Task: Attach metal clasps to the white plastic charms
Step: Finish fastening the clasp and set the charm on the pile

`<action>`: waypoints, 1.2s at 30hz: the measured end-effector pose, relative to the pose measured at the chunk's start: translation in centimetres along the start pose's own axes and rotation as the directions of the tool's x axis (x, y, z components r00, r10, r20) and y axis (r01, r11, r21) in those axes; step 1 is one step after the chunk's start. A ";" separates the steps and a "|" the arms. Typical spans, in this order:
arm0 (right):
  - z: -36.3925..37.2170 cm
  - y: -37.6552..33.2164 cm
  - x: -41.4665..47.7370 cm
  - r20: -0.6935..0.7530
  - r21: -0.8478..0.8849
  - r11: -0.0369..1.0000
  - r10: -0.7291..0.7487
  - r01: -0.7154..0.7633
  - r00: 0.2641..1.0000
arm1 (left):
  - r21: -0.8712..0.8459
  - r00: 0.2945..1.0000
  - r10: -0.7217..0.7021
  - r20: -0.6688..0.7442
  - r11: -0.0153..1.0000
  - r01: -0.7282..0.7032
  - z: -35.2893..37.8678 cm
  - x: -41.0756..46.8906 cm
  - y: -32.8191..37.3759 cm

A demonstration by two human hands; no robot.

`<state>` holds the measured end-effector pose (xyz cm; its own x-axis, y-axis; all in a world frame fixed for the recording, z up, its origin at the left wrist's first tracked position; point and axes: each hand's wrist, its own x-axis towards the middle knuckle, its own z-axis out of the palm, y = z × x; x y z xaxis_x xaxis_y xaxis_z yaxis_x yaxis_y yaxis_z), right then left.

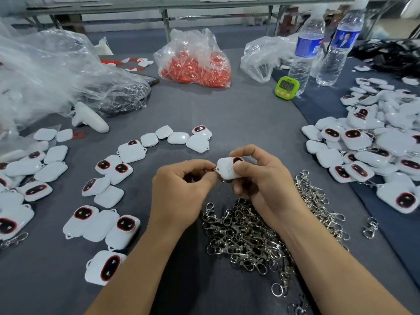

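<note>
Nearest to us, a tangled heap of silver metal clasps point(254, 237) lies on the grey tablecloth point(227, 114), spreading under our right forearm and out to the right. Just beyond it we hold our two hands together above the cloth. Our right hand point(261, 178) is clamped on a white plastic charm point(227, 168), thumb on its face beside the dark red-ringed oval, fingers behind it. Our left hand point(181, 189) pinches a small metal clasp point(212, 170) against the charm's left edge; most of it is hidden by our fingertips, so we cannot tell whether it is hooked on.

To the near left, loose charms point(102, 223) lie scattered, some face up, some face down, and a curved row of them runs on toward the middle. To the right a large pile of charms point(375, 144) is heaped, with bits of metal showing among them.

Farther off on the left sit a white handheld controller point(91, 119) and crumpled clear plastic bags point(50, 71). In the far middle stands a clear bag of red pieces point(195, 64). To the far right we see a green digital timer point(286, 87) and two water bottles point(306, 48).
</note>
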<state>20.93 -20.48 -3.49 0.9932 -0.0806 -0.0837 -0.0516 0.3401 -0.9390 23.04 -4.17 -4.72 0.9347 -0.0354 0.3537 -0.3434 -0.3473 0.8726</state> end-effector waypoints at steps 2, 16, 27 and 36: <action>0.0 -0.1 0.1 0.005 0.088 0.995 0.040 -0.040 0.999 | -0.187 0.993 -0.089 0.081 0.977 0.103 0.2 0.0 0.2; -0.4 0.8 0.4 -0.057 -0.175 0.979 -0.118 0.107 0.991 | 0.439 0.967 0.206 0.152 0.862 -0.253 0.5 -0.7 -0.3; -0.1 0.1 0.3 -0.073 0.010 1.000 0.014 -0.014 0.997 | -0.144 0.981 -0.148 0.123 0.976 0.165 0.7 0.0 -0.3; -0.1 0.5 0.5 -0.057 0.028 0.999 0.026 -0.024 0.998 | 0.031 0.998 -0.047 0.028 0.998 0.046 0.4 -0.3 0.4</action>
<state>21.36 -20.47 -4.02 0.9840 -0.1251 -0.1267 -0.0726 0.3679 -0.9270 22.68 -4.62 -4.62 0.9520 -0.0458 0.3027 -0.2970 -0.3774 0.8771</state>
